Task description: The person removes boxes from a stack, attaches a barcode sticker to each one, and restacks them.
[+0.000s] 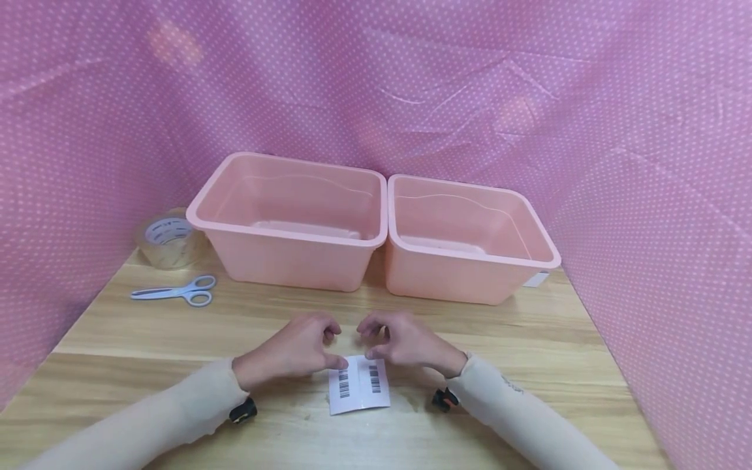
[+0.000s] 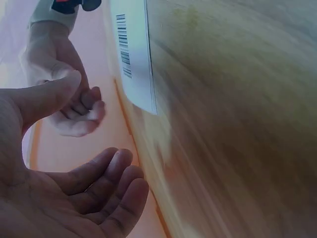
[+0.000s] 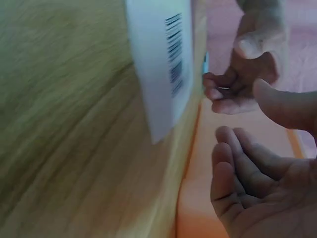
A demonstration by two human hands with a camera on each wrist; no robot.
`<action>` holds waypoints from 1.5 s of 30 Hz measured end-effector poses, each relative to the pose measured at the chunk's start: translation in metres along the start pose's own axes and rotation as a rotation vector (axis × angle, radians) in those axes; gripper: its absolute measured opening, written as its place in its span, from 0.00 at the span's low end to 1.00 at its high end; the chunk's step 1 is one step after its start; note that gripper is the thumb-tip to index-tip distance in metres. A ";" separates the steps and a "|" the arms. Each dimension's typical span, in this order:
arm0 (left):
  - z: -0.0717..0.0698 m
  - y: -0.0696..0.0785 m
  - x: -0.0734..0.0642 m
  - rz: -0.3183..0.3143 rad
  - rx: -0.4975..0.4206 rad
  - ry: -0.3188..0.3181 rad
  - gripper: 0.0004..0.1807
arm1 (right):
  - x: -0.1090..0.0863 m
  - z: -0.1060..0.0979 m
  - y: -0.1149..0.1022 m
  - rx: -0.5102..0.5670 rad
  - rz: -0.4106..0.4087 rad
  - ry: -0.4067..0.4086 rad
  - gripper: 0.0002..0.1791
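A person's left hand (image 1: 296,346) and right hand (image 1: 408,343) hang w/ fingers loosely bent, thumbs apart, gripping nothing, by a white, creased, twin-barcode paper sheet (image 1: 360,386) on the pale wood-grain tabletop (image 1: 534,336) (centred, prob. for easy two-handed reach).

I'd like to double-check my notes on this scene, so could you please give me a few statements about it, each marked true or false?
1. The light-blue scissors lie nearer the person than the tape roll. True.
2. The left hand grips the light-blue scissors. False: it holds nothing.
3. The barcoded paper lies on the wooden table. True.
4. The right hand is inside a tub. False: it is by the barcoded paper.
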State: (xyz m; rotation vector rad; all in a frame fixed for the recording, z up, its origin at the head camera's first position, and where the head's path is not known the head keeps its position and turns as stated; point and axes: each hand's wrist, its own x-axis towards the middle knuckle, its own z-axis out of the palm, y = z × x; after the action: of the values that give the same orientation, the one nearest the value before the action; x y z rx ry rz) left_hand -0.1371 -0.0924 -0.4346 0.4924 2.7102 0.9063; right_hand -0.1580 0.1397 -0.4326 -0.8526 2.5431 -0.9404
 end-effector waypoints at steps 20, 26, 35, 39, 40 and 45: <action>0.018 0.002 0.004 0.063 0.060 -0.033 0.24 | 0.008 0.020 0.004 -0.047 0.015 -0.119 0.16; 0.020 0.001 0.005 0.065 0.057 -0.032 0.20 | 0.009 0.025 0.007 -0.059 0.025 -0.127 0.13; 0.021 -0.002 0.008 0.061 0.000 -0.047 0.15 | 0.010 0.025 0.006 -0.019 0.082 -0.135 0.10; 0.018 -0.002 0.011 0.024 -0.159 -0.095 0.07 | 0.011 0.019 0.004 0.023 0.088 -0.138 0.09; 0.017 -0.002 0.012 0.016 -0.202 -0.106 0.05 | 0.011 0.017 0.003 0.026 0.090 -0.135 0.08; 0.009 -0.003 0.015 0.017 -0.316 -0.125 0.02 | 0.013 0.007 -0.002 0.040 0.111 -0.105 0.08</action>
State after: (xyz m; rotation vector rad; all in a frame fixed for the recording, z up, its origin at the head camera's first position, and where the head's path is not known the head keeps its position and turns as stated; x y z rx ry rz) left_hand -0.1484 -0.0836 -0.4453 0.4866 2.3936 1.2360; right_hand -0.1636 0.1272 -0.4378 -0.7220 2.4456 -0.8856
